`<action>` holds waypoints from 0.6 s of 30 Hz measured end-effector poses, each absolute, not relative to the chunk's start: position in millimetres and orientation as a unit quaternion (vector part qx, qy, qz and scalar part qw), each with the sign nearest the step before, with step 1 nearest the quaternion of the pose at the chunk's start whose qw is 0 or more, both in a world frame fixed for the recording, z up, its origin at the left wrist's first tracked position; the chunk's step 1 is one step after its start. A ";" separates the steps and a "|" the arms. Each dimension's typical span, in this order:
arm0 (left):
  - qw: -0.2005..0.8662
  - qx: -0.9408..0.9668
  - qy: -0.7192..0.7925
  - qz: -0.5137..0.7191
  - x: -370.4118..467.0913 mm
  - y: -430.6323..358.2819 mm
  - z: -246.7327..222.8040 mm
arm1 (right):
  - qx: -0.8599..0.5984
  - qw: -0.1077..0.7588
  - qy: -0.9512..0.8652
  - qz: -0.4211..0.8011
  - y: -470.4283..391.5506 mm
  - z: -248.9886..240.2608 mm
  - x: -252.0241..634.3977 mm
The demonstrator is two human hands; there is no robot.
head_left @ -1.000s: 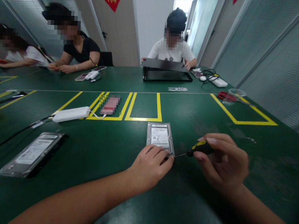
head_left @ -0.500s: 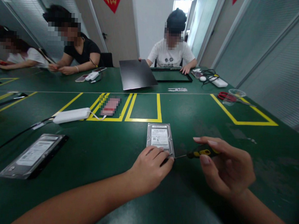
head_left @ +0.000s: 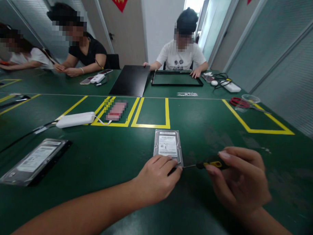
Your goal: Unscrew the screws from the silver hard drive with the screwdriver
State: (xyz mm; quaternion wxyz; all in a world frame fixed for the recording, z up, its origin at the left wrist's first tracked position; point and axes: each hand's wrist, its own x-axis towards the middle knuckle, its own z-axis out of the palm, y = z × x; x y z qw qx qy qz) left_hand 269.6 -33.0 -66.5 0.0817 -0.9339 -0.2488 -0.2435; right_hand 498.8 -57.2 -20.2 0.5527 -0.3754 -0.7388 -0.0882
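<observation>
A silver hard drive (head_left: 168, 143) with a white label lies flat on the green table in front of me. My left hand (head_left: 156, 177) is closed over its near end, fingers curled on top and thumb at the near right corner. My right hand (head_left: 243, 180) grips the back of a black and yellow screwdriver (head_left: 212, 164) between thumb and fingers. The screwdriver lies nearly level, its thin shaft reaching the drive's right side near my left thumb. Whether the tip sits in a screw is too small to tell.
A larger hard drive (head_left: 38, 161) lies at the left, near a white power strip (head_left: 75, 119) with a black cable. Red-handled scissors (head_left: 239, 102) and a clear plastic cup (head_left: 251, 99) are at the right. Across the table, a person holds a black panel (head_left: 130, 80) beside a black frame (head_left: 176, 84).
My right hand has shifted slightly right, and its fingers have closed further back on the screwdriver handle. My left hand and the drive stay put. Opposite, the black panel has been lowered leftward.
</observation>
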 end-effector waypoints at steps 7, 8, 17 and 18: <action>0.092 -0.930 -0.248 -0.256 270.5 -32.9 -66.6 | -0.386 0.549 -0.735 -0.098 -57.8 -17.8 497.1; 0.093 -0.930 -0.249 -0.255 270.7 -32.5 -67.1 | -0.384 0.542 -0.741 -0.095 -57.5 -17.4 496.2; 0.108 -0.929 -0.239 -0.261 269.5 -28.0 -68.4 | -0.375 0.485 -0.785 -0.087 -57.9 -16.7 493.4; 0.107 -0.929 -0.239 -0.260 269.3 -28.1 -68.1 | -0.386 0.489 -0.778 -0.089 -58.0 -17.5 494.0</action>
